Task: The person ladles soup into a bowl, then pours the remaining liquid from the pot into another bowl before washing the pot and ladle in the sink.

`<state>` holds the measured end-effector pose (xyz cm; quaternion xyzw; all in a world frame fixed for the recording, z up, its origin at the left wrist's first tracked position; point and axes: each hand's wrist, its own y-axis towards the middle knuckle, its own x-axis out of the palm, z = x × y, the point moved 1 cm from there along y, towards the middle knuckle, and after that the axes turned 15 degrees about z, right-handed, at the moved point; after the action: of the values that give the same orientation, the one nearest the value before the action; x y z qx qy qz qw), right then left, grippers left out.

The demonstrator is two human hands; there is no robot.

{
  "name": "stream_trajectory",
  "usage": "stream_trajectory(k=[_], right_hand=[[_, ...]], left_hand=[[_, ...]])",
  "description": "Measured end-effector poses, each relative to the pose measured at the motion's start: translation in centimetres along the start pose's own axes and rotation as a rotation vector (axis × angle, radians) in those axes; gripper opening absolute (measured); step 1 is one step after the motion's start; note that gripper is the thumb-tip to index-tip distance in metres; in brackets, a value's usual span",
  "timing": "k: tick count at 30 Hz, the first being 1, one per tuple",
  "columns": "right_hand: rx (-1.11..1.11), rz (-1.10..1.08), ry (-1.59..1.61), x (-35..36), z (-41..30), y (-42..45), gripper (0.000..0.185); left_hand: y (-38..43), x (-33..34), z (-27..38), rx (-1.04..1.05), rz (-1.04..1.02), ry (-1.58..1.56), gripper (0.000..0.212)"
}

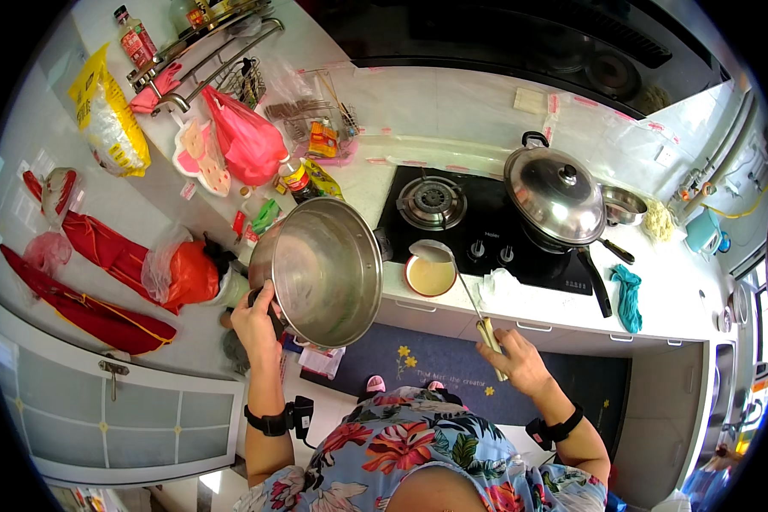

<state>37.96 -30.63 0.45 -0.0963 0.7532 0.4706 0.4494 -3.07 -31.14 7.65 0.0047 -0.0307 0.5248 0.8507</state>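
My left hand grips the black side handle of a stainless steel pot, which is tilted so that its inside faces me. A thin film of residue shows on the pot's inner wall. My right hand is closed around the pale handle of a metal ladle. The ladle's bowl is above the far rim of a red-rimmed bowl of pale yellowish liquid on the counter. Whether the ladle touches the bowl I cannot tell.
A black gas stove carries a lidded wok. Crumpled white paper and a teal cloth lie along the counter. Left of the stove stand a sauce bottle and a wire rack. A dark floor mat lies underfoot.
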Motion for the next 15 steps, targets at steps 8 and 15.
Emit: stream_trajectory(k=[8,15], right_hand=[[0.004,-0.026,0.006,0.0,0.9,-0.3,0.037],[0.031,-0.043,0.062,0.9,1.9,-0.7,0.037]], left_hand=[[-0.4,0.8,-0.1,-0.007,-0.006,0.003,0.02],[-0.4,1.6,-0.5,-0.023,-0.011,-0.012,0.019]])
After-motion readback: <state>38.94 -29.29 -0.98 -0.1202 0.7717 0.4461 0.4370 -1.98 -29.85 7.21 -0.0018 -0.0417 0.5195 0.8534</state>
